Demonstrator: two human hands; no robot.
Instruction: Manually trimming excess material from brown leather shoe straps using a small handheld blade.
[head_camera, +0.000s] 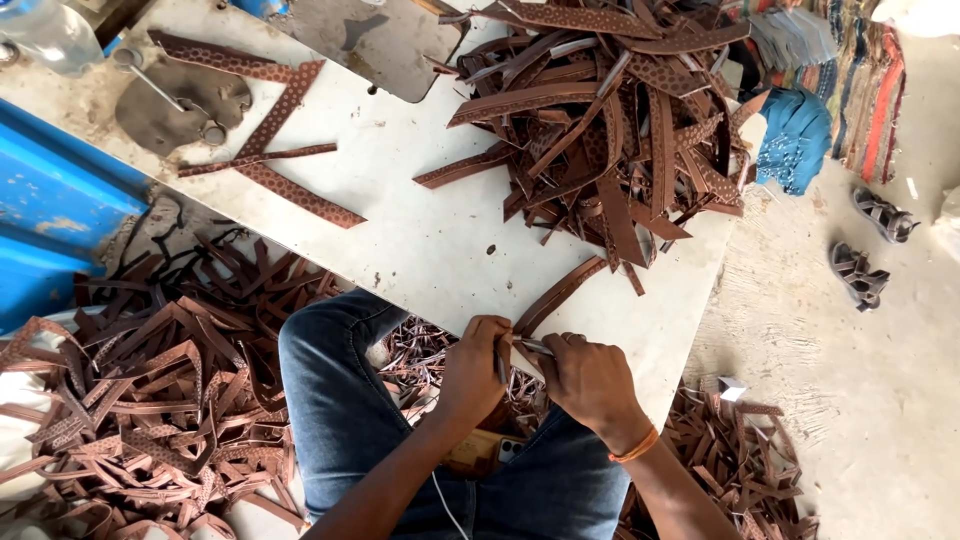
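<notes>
Hands (475, 365) (590, 380) hide grip on brown strap (560, 292).

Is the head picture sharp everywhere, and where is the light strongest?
Head view: the light is soft daylight, brightest on the white table and the pale floor at right; shadows are faint. The strap pile is sharp, and both hands, left hand and right hand, look slightly soft. Edges bend a little, wide-lens distortion.

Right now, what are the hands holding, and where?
Both hands, left and right, pinch the near end of a brown strap. The right also holds a thin metal tool.
</notes>
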